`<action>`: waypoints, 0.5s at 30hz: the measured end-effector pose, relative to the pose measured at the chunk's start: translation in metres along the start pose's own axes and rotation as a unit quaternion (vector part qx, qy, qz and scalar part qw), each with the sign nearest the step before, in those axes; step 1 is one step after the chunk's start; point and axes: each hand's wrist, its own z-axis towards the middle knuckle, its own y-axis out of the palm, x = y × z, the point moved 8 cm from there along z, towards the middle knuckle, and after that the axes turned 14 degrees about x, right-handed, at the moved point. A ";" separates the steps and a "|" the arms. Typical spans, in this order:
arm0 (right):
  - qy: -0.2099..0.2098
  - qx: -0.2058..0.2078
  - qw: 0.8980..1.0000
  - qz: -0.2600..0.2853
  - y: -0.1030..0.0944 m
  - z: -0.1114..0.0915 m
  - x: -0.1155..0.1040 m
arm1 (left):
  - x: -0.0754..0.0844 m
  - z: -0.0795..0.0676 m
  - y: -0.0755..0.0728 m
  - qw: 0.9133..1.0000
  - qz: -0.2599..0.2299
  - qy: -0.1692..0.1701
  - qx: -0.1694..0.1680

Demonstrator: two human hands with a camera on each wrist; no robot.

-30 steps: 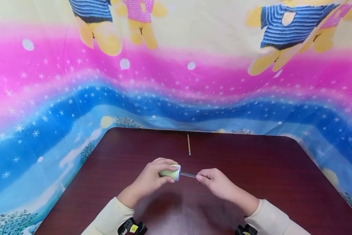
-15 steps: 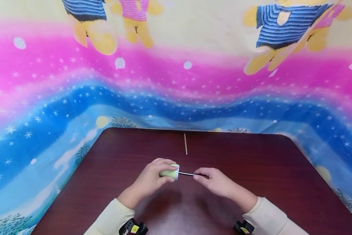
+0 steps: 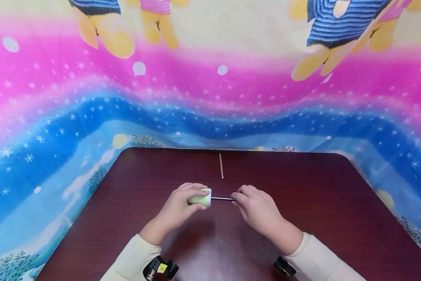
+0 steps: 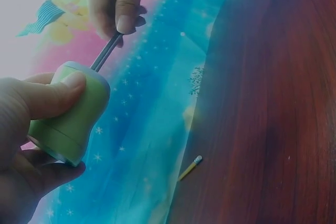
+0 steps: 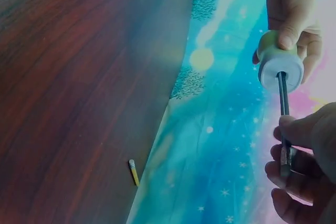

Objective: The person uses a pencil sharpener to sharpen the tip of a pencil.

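Green cylinder – you have just one – is held up above the table, between your two hands. Your left hand grips it round its sides. One dark rod runs into its end, and your right hand pinches that rod. One pencil lies near the table's far edge. Half a second ago the rod's outer part showed past your fingertips; now your right hand has turned, knuckles up, hiding it from the head view.
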 end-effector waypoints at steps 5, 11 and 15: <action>0.013 -0.047 0.998 0.032 0.008 0.000 0.001 | -0.001 0.001 0.002 1.000 0.001 0.014 -0.002; 0.127 -0.206 0.957 0.161 0.023 -0.001 0.014 | 0.003 -0.001 0.003 0.998 -0.006 0.064 -0.006; 0.200 -0.286 0.914 0.209 0.029 -0.004 0.023 | 0.006 -0.002 0.002 0.995 -0.017 0.094 -0.001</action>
